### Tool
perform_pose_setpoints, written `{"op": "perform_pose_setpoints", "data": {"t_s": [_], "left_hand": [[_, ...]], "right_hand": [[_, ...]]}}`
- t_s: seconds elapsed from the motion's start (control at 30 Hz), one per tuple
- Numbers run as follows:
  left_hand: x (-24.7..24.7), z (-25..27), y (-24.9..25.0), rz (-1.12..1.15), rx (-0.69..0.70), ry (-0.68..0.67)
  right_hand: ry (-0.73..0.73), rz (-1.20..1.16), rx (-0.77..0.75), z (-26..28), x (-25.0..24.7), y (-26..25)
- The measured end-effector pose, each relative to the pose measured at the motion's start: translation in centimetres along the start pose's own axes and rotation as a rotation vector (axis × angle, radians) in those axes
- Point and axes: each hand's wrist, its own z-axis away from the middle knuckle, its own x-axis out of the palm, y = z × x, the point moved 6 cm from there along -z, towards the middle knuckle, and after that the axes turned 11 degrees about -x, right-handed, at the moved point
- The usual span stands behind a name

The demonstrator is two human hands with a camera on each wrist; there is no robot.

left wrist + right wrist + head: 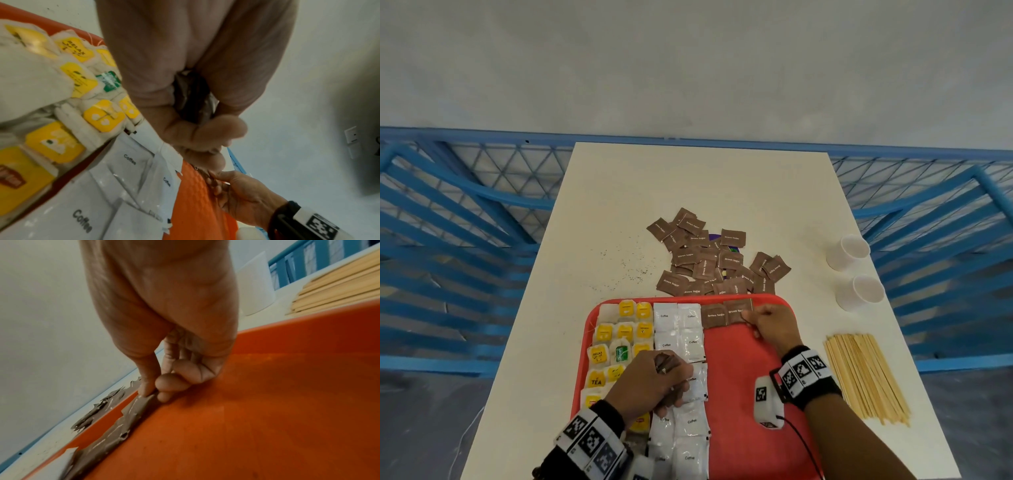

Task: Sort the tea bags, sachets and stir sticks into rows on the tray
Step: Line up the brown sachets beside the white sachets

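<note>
On the red tray (739, 377), tea bags (619, 342) fill the left columns and white coffee sachets (688, 342) the middle ones. Two brown sugar sachets (715, 315) lie along the far rim. My right hand (750, 317) pinches the right-hand one by its corner, thumb and forefinger on the brown sachet (141, 402). My left hand (671, 377) hovers over the coffee sachets, its fingers curled round a small bunch of brown sachets (193, 104). More brown sugar sachets (715, 257) are piled on the table beyond the tray. Wooden stir sticks (866, 373) lie to the right.
Two white paper cups (849, 251) stand near the table's right edge, behind the stir sticks (339, 288). Dark specks are scattered on the table left of the pile. The right half of the tray (267, 402) is bare red. Blue metal railings surround the table.
</note>
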Motion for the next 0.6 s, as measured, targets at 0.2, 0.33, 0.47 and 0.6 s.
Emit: {"op": "perform_pose_setpoints", "data": {"t_s": [0.2, 0.33, 0.47, 0.6], "left_hand": [[-0.4, -0.1, -0.2, 0.016, 0.002, 0.008], [-0.7, -0.1, -0.2, 0.032, 0.008, 0.001], [-0.8, -0.2, 0.0, 0.18, 0.004, -0.037], [-0.5, -0.3, 0.8, 0.534, -0.035, -0.169]], "right_hand": [[0.111, 0.154, 0.004, 0.2, -0.5, 0.0], [0.182, 0.226, -0.162, 1.5, -0.7, -1.9], [-0.027, 0.374, -0.377, 2.4, 1.7, -3.3], [-0.01, 0.266, -0.469, 4.8, 1.9, -6.0]]}}
